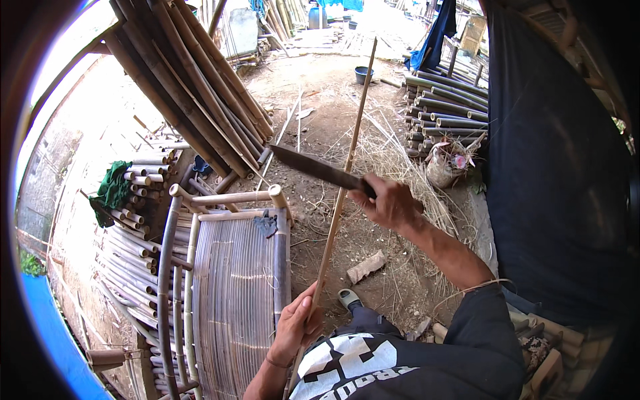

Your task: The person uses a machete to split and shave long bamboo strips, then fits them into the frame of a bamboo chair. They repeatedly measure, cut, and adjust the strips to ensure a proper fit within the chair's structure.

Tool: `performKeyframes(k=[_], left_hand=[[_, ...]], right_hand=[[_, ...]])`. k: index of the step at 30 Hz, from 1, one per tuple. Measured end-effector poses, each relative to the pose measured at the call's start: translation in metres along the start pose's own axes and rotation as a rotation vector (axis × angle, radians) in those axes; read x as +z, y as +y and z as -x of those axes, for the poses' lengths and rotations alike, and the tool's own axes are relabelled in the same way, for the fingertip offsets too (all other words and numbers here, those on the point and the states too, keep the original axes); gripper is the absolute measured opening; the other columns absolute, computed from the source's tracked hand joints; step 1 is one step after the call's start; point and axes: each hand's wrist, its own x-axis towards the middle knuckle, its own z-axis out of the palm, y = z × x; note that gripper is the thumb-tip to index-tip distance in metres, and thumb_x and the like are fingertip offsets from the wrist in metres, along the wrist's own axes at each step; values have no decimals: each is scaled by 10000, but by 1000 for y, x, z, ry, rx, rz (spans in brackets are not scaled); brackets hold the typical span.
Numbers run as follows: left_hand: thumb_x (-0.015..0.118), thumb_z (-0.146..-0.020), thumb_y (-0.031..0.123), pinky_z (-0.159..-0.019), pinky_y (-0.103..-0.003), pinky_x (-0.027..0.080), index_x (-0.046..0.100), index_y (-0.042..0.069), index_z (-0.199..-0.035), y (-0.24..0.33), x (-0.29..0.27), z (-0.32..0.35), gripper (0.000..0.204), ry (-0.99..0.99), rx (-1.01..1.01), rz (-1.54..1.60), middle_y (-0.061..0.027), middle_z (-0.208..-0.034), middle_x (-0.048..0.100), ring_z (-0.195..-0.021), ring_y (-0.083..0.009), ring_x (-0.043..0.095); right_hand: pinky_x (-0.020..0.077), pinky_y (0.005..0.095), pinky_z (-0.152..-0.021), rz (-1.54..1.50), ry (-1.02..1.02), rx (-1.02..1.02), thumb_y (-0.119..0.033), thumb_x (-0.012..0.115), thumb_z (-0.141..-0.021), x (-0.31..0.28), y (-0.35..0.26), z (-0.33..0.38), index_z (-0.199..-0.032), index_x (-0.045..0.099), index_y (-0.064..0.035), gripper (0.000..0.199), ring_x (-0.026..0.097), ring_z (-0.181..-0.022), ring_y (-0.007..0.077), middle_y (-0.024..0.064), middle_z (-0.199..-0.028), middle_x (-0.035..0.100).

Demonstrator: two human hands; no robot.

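My left hand point(298, 323) is closed around the lower part of a long, thin bamboo strip point(340, 203), which rises away from me at a slant. In my right hand point(390, 203) is the handle of a machete point(313, 167). Its dark, broad blade points to the left and crosses the strip at about mid-length. I cannot tell whether blade and strip touch. To the left of my left hand stands a bamboo bench point(233, 287) with a slatted top, and a dark crumpled cloth point(265, 225) lies at its far end.
Bamboo poles lean at the upper left point(193, 87); cut poles are stacked at left point(130, 267) and far right point(447, 110). A dark sheet point(560, 187) hangs at right. Shavings point(400, 153), a bamboo piece point(367, 267) and a bucket point(364, 75) are on the dirt ground.
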Motion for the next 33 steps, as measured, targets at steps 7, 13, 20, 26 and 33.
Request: performKeyframes(k=[7,13,20,26,33], left_hand=[[447,-1069,349,-396,-207,268,378,63,-1512,-9,-7,33,531,-2,-65,26,25,-609,358,-437,-49,287],[451,-1063,339,-377,-228,274,408,-5,-1461,-26,-34,96,529,36,-162,63,12,-601,363,-402,-61,296],[618,-962,395,-455,-210,278,573,-34,-1342,-45,-75,171,575,166,-236,-135,68,-684,528,-511,-28,392],[584,-981,332,-460,-220,282,652,-18,-1127,-63,-95,186,386,190,-199,-26,55,-671,513,-518,-47,402],[447,-1071,346,-444,-209,432,560,-12,-1305,-21,-49,-2,443,156,24,-344,-51,-758,656,-577,-101,635]], right_hand=[[429,353,-329,33,6,102,-730,319,-960,0,28,-13,-826,560,-122,668,457,-372,109,-4,-507,483],[402,341,-344,136,-7,208,-754,342,-943,-27,75,-33,-810,566,-126,679,457,-387,105,-23,-492,469],[478,412,-489,245,23,407,-832,273,-896,-82,141,-62,-885,645,-107,815,613,-570,204,67,-619,585],[523,511,-752,243,167,838,-835,322,-874,-123,169,-85,-975,691,-72,854,697,-899,413,220,-868,715],[410,316,-312,-165,-82,164,-678,386,-969,6,8,17,-775,585,-116,627,429,-390,100,7,-558,491]])
